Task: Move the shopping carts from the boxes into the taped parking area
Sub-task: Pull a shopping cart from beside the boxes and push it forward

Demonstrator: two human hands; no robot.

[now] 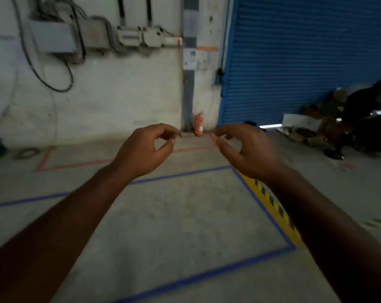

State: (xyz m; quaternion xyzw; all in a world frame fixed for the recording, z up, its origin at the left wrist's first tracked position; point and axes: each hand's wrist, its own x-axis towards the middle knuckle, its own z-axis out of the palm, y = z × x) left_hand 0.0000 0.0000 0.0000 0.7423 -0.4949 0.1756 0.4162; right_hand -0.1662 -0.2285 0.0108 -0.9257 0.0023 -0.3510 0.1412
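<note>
Keep left hand [144,149] and right hand [248,149] loosely curled (holding nothing), and go find a cart, none visible near blue-taped area [264,209].

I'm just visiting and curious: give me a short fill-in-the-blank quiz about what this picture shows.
1. The nearer taped rectangle on the floor is ____ in colour.
2. The rolling shutter behind it is ____.
3. The fire extinguisher stands ____ the shutter.
4. The left hand and right hand hold ____.

Missing words: blue; blue; left of; nothing
</note>
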